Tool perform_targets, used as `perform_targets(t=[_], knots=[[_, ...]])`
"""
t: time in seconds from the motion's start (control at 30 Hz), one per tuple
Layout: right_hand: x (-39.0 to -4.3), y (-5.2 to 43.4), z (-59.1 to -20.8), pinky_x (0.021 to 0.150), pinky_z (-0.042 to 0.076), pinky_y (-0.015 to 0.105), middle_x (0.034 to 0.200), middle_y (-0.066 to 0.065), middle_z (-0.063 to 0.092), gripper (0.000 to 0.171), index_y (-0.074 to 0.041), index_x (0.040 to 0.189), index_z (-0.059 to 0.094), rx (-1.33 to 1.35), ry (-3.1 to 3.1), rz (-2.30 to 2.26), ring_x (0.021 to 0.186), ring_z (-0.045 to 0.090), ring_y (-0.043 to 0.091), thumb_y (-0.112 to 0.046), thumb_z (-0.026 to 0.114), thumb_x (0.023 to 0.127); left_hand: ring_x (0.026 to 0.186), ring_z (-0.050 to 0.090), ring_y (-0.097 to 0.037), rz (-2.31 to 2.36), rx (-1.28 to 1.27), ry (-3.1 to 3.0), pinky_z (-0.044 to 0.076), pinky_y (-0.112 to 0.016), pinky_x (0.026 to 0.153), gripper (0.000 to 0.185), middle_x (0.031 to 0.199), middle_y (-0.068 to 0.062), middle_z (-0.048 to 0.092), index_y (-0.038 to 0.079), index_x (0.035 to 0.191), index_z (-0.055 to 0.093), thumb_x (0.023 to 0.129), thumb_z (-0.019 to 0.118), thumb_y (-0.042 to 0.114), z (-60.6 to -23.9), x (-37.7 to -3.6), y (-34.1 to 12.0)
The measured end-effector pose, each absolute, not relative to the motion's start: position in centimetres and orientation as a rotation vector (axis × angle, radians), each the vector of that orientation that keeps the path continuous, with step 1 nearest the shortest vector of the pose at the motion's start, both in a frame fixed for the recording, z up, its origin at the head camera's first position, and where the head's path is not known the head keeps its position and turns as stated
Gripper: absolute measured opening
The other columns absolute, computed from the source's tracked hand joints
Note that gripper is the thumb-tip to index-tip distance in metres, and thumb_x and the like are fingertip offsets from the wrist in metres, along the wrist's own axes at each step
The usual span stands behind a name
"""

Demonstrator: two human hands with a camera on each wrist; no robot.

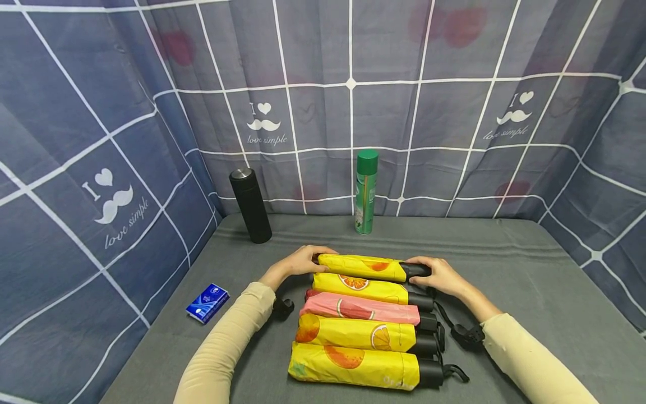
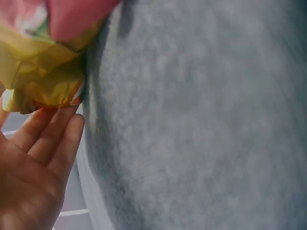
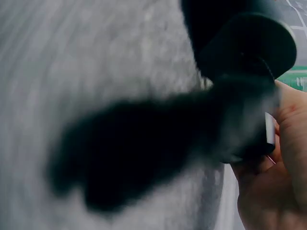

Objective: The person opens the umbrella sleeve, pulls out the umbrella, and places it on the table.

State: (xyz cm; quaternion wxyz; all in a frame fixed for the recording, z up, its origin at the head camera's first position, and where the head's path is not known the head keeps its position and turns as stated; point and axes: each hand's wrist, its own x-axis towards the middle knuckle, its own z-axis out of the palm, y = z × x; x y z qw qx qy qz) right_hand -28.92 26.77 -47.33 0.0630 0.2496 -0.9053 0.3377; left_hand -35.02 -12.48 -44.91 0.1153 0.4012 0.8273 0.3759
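Observation:
Several folded umbrellas lie side by side. The farthest is a yellow umbrella (image 1: pixel 360 266) with a black handle. At its left end my left hand (image 1: pixel 305 260) holds it between thumb and fingers; the left wrist view shows fairly straight fingers (image 2: pixel 60 134) against the fabric. My right hand (image 1: pixel 440 275) grips the black handle from the other end. Closer in are another yellow umbrella (image 1: pixel 373 289), a pink umbrella (image 1: pixel 370 310) with watermelon slices, and two more yellow ones, the nearest umbrella (image 1: pixel 373 367) showing an orange. A blurred black strap (image 3: pixel 134 148) fills much of the right wrist view.
Toward the back stand a black flask (image 1: pixel 250 206) on the left and a green spray can (image 1: pixel 365 193) near the middle. A blue tissue packet (image 1: pixel 207 303) lies left of my left forearm. Patterned curtains (image 1: pixel 323 118) enclose the grey table (image 1: pixel 535 269) at the back and sides.

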Motion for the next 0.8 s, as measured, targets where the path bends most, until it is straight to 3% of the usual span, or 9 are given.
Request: perform_targets(t=[0.27,0.47,0.7,0.8], knots=[[-28.8,26.8,-45.5,0.070,0.049,0.027,0.107,0.009,0.065,0.047,-0.012,0.123,0.063,0.657,-2.679,1.359,0.083,0.060,0.015,-0.027,0.077,0.080,0.084,0.055,-0.014,1.335,1.089,2.320,0.049,-0.028,0.075,0.041,0.105,-0.008,0.061,0.000,0.126,0.057,0.086,0.064,0.001,-43.5,-35.3,-12.5],[-28.7,26.8,-42.9,0.063,0.050,0.027,0.101,0.009,0.066,0.047,-0.007,0.126,0.060,0.646,-2.605,1.510,0.070,0.057,0.010,-0.017,0.074,0.083,0.092,0.057,-0.021,1.624,0.989,2.057,0.051,-0.038,0.083,0.046,0.110,-0.014,0.057,-0.002,0.133,0.049,0.089,0.062,0.000,-42.2,-35.3,-12.4],[-27.4,25.8,-40.0,0.062,0.050,0.025,0.091,0.002,0.067,0.044,0.006,0.123,0.057,0.691,-2.480,1.620,0.071,0.057,0.006,-0.003,0.072,0.083,0.098,0.058,-0.023,1.795,0.945,1.928,0.045,-0.051,0.087,0.049,0.114,-0.015,0.056,-0.002,0.136,0.047,0.089,0.061,-0.004,-41.2,-34.9,-11.8],[-27.5,26.0,-40.1,0.063,0.051,0.024,0.091,-0.003,0.067,0.043,0.005,0.122,0.057,0.678,-2.456,1.658,0.072,0.058,0.006,-0.004,0.072,0.083,0.099,0.059,-0.023,1.838,0.945,1.927,0.045,-0.052,0.087,0.048,0.115,-0.015,0.057,-0.002,0.135,0.047,0.089,0.061,-0.004,-40.9,-34.6,-11.9]])
